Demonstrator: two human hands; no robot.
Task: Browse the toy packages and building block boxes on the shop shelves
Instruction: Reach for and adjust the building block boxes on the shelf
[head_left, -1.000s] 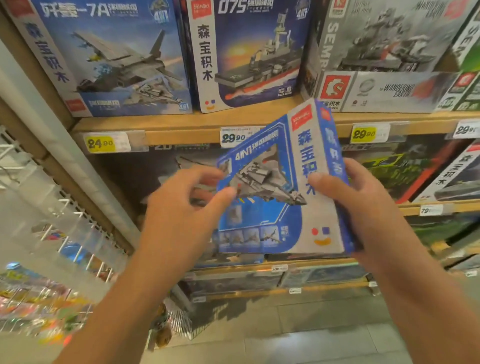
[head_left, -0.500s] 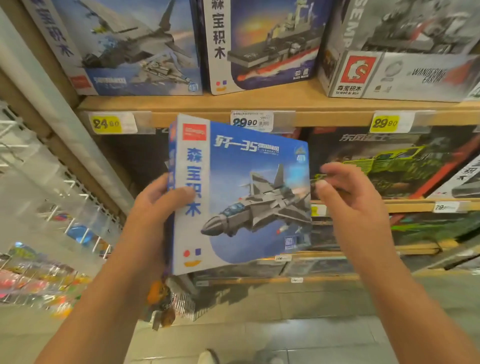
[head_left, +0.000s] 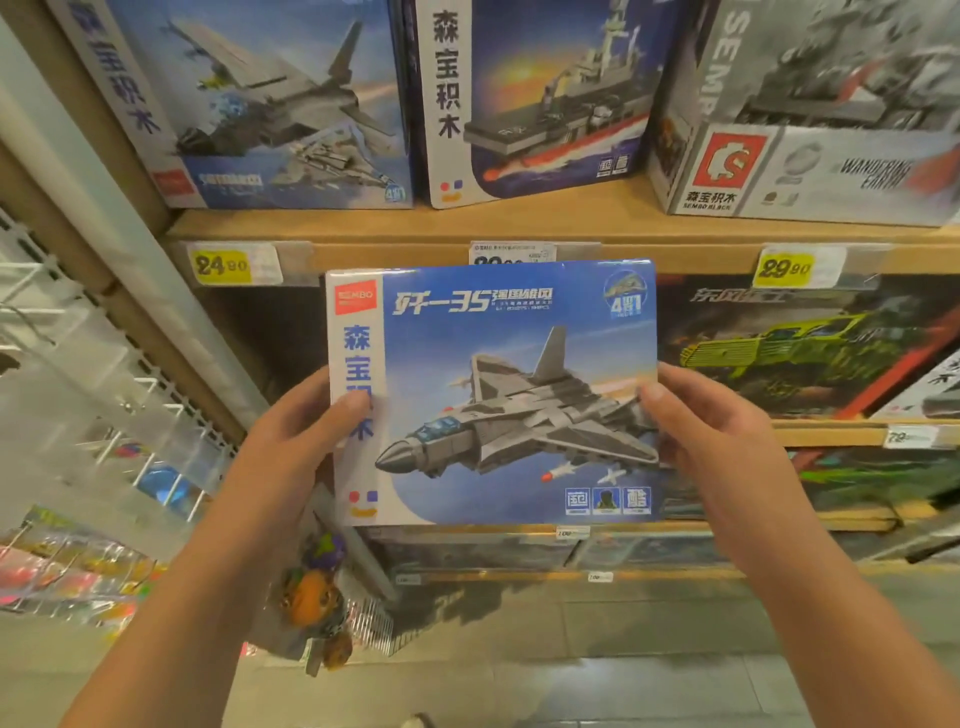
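2 bare, sleeveless forearms (head_left: 197, 597)

middle price tag (head_left: 519, 252) half hidden behind jet box (head_left: 498, 395), top boxes cropped

A jet box (head_left: 493, 395) is held upright in front of the shelves, the left hand (head_left: 291, 441) at its left edge, the right hand (head_left: 711, 426) at its right edge. On the upper shelf (head_left: 415, 228) behind stand a plane box (head_left: 249, 98) at left, a ship box (head_left: 530, 93) in the middle and a third box (head_left: 810, 109) at right. A truck box (head_left: 795, 348) sits on the shelf below, right of the held box.
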